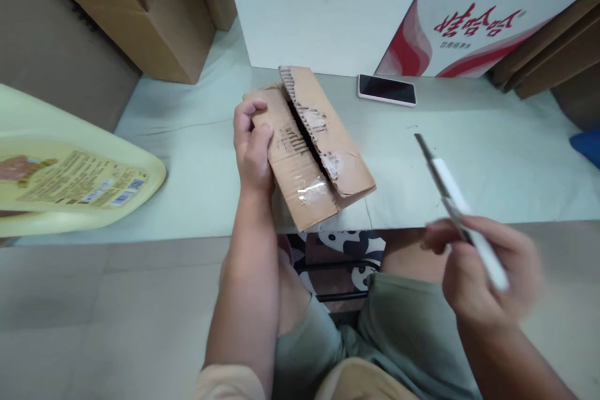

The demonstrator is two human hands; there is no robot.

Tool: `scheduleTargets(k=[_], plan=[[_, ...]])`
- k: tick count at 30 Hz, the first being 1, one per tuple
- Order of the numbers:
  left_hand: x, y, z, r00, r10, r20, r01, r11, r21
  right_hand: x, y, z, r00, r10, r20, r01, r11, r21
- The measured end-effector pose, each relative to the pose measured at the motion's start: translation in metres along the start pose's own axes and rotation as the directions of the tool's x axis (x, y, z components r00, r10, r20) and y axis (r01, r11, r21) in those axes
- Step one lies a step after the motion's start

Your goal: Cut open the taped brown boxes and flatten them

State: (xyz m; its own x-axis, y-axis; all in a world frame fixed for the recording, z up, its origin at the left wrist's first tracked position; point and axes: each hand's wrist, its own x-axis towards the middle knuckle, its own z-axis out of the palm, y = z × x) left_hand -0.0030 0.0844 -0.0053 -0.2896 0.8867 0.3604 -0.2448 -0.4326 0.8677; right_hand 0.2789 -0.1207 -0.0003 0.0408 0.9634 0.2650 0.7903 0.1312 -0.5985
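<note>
Pale surface (469, 156), viewed from above. A red-and-white carton (473, 12) stands behind and to the right of the torn cardboard box (309, 150). A yellow bottle (70, 169) lies well to the box's left. The box sits at the surface's near edge, its top ripped open.

Left hand (253, 150): fingers clamped on the box's left side. Right hand (487, 269), well right of the box: fingers closed round a white cutter (450, 190), blade out, pointing away. A phone (387, 89) lies behind the box.

Likely hazards: the blade slipping toward the bracing left hand, or the box sliding off the edge.
</note>
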Motion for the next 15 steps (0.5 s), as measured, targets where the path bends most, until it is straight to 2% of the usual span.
scheduleTargets(k=[6,8,11,13,15], plan=[[-0.002,0.008,-0.001,0.993,-0.118,-0.001,0.118,0.989,-0.090,0.050,0.037,0.031,0.999,0.052,0.015,-0.047,0.965,-0.257],[-0.001,0.003,-0.004,0.991,-0.135,0.007,0.135,0.984,-0.118,0.057,0.044,0.040,0.994,0.111,0.019,-0.098,0.935,-0.340],[-0.003,-0.008,-0.005,0.973,-0.220,0.072,0.228,0.963,-0.145,0.060,0.046,0.051,0.986,0.168,0.001,-0.151,0.891,-0.429],[-0.006,-0.015,-0.003,0.964,-0.253,0.086,0.258,0.964,-0.065,0.059,0.044,0.056,0.990,0.143,-0.012,-0.134,0.892,-0.431],[-0.009,-0.019,-0.001,0.974,-0.219,0.062,0.211,0.971,0.117,0.058,0.041,0.059,0.997,0.076,-0.008,-0.074,0.929,-0.361]])
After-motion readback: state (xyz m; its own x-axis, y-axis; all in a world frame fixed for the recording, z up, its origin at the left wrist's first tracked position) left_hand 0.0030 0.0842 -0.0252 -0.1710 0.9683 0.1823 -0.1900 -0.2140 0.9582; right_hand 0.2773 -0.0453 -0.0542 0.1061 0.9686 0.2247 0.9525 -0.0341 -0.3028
